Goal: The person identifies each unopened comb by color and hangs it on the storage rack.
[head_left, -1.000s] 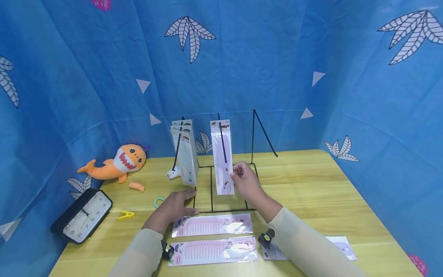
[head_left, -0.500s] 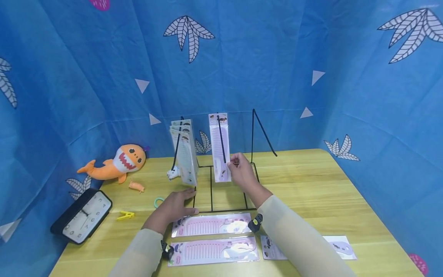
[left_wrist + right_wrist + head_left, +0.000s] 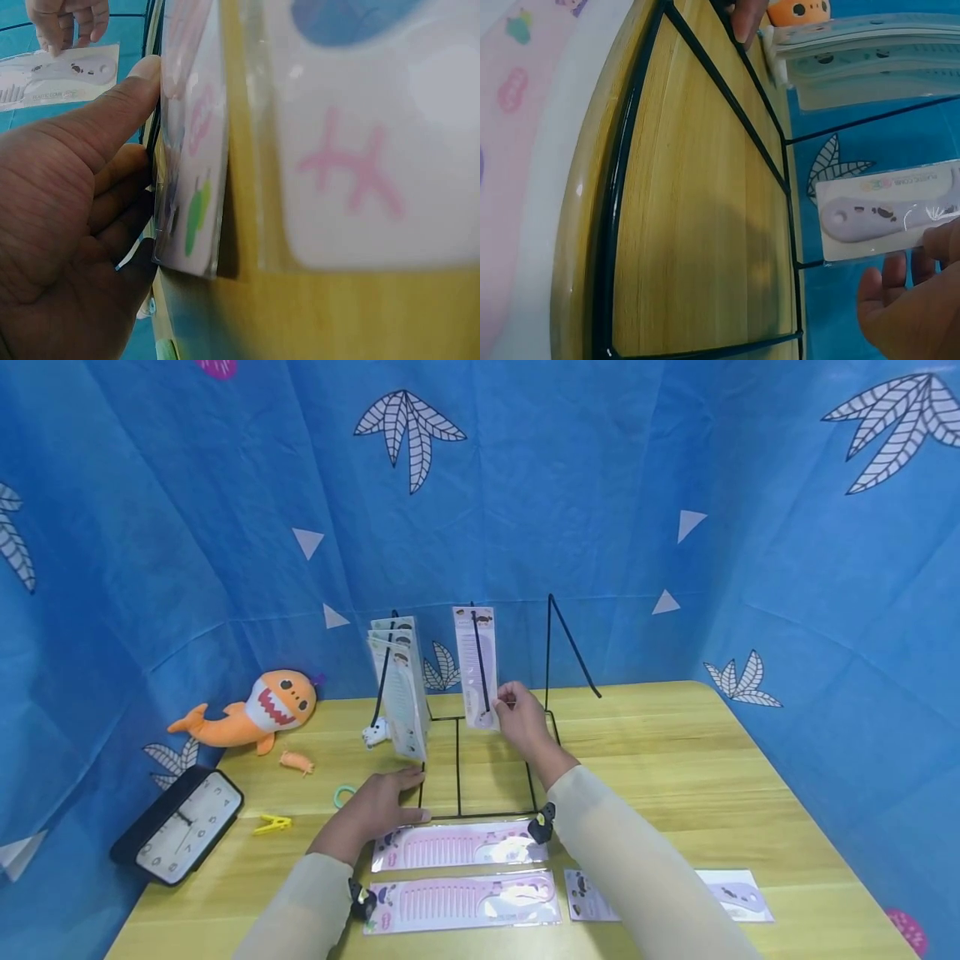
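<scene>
My right hand (image 3: pixel 521 718) pinches the lower right edge of a packaged lilac comb (image 3: pixel 474 664). The comb's card hangs at the middle arm of a black wire display rack (image 3: pixel 495 816), its top behind that arm. In the right wrist view the fingers touch the edge of the comb's pack (image 3: pixel 877 214). My left hand (image 3: pixel 378 806) rests at the front left corner of the rack's base, fingers extended. Its thumb (image 3: pixel 124 105) lies along the wire in the left wrist view. Several packaged green combs (image 3: pixel 401 693) hang on the rack's left arm.
Two packaged pink combs (image 3: pixel 461 902) lie before the rack. Another lilac comb pack (image 3: pixel 738 893) is partly under the right sleeve. An orange shark plush (image 3: pixel 262 710), a clock (image 3: pixel 187 827), a yellow clip (image 3: pixel 272 824) and a green ring (image 3: pixel 344 796) sit left. The rack's right arm (image 3: pixel 573 643) is bare.
My right hand has moved away from me and a little up, pushing the lilac comb pack back along the middle arm. The left hand stays where it was.
</scene>
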The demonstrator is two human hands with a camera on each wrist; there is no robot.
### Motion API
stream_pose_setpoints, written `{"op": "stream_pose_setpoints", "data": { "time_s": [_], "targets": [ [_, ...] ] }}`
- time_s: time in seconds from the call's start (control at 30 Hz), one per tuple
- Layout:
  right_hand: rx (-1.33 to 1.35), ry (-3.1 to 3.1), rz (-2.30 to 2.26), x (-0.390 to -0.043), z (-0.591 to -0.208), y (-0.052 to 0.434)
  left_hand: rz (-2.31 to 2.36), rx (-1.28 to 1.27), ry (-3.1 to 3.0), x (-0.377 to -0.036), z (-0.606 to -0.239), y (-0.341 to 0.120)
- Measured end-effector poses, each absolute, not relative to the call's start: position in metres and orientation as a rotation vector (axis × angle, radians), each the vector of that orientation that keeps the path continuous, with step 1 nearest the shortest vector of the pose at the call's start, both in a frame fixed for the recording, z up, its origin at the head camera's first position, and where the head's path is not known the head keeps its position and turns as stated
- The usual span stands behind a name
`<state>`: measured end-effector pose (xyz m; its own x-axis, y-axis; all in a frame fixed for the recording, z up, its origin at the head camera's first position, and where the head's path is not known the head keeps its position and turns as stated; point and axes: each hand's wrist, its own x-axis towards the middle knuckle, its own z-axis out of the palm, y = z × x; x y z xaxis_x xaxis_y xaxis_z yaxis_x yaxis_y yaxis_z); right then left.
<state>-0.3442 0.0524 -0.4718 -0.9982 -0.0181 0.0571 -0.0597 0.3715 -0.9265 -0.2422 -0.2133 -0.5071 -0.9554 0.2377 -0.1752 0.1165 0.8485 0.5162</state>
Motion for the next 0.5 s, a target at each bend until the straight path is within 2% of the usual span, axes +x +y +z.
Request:
{"op": "stream_pose_setpoints", "data": {
  "time_s": [0.5],
  "targets": [
    [0.091,-2.567,1.727,-0.3461,-0.4732,0.0533,0.761,0.238,2.780,-0.2424,-0.5064,-0.2119]
  ]
}}
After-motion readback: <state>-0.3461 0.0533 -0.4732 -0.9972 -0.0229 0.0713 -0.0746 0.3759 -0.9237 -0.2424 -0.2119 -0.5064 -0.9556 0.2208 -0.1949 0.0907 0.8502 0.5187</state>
